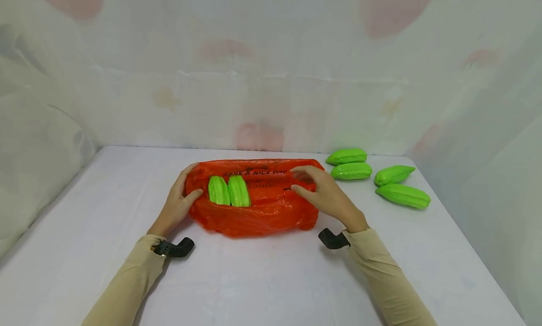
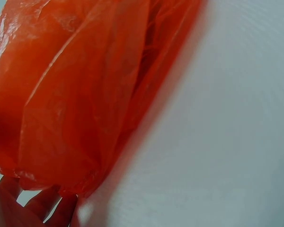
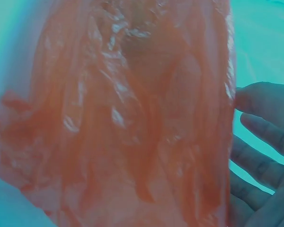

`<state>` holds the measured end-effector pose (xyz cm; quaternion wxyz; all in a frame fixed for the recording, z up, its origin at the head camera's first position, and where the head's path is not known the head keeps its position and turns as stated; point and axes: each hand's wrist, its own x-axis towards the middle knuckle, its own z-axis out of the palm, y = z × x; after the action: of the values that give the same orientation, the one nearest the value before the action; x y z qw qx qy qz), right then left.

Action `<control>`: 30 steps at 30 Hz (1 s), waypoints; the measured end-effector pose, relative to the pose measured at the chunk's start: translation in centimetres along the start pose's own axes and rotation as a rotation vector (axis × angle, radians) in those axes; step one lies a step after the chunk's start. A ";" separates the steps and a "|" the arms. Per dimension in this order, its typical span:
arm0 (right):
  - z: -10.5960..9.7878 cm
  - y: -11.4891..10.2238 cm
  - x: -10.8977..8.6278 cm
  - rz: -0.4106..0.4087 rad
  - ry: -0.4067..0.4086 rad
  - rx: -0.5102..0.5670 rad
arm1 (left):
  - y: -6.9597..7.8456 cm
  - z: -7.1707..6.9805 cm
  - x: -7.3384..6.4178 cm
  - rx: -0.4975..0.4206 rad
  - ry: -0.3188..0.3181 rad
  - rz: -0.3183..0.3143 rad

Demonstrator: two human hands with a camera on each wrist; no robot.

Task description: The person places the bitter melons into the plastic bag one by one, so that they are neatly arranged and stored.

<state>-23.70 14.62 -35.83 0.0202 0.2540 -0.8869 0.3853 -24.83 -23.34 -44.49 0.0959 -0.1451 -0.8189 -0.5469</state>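
A red plastic bag (image 1: 258, 220) with dark print lies with its mouth spread open toward me. Two bright green ridged fruits, like star fruit, sit side by side in its left part, one at the left (image 1: 219, 190) and one beside it (image 1: 239, 191). My left hand (image 1: 178, 201) grips the bag's left edge, thumb over the rim and fingers behind. At the right end of the mouth is my right hand (image 1: 323, 194), its fingers loosely spread and reaching over the opening. In the right wrist view, fingers (image 3: 262, 158) meet the bag's side edge.
More of the green fruits lie right of the bag: a back pair (image 1: 351, 171) near the wall and another pair (image 1: 403, 196) by the table's right edge. A white cloth covers the table (image 1: 254, 283). Patterned sheets (image 1: 271, 100) hang behind and at both sides.
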 end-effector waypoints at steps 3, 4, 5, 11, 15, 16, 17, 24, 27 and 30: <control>-0.5 0.1 -0.1 -0.002 0.011 -0.011 | -0.1 0.0 0.0 0.003 0.004 -0.007; -0.6 0.1 -0.1 0.002 0.016 -0.014 | -0.1 0.0 0.0 0.004 0.004 -0.008; -0.8 0.2 -0.1 0.004 0.017 -0.016 | -0.1 -0.1 0.0 0.004 0.007 -0.008; -1.9 0.3 -0.3 0.054 0.013 0.001 | -0.2 -0.1 0.0 0.004 0.006 -0.004; -2.6 0.3 -0.5 0.063 0.033 -0.001 | -0.2 0.0 0.0 -0.008 0.004 0.010; -2.7 0.4 -0.6 0.063 0.039 -0.005 | -0.2 0.0 0.0 -0.009 0.003 0.016; -2.9 0.5 -0.6 0.065 0.042 -0.008 | -0.2 0.0 0.0 -0.010 0.003 0.022; -3.7 1.0 -0.8 0.067 0.048 -0.017 | -0.3 -0.1 0.0 -0.008 0.006 0.040; -4.1 1.0 -0.9 0.076 0.051 -0.020 | -0.3 -0.1 0.0 -0.006 0.008 0.041; -4.4 0.9 -0.9 0.095 0.060 -0.022 | -0.3 -0.1 0.0 -0.003 0.008 0.036</control>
<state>-24.02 18.60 -33.53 0.0313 0.1998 -0.9012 0.3834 -24.87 -23.52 -44.69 0.1087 -0.1580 -0.8148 -0.5470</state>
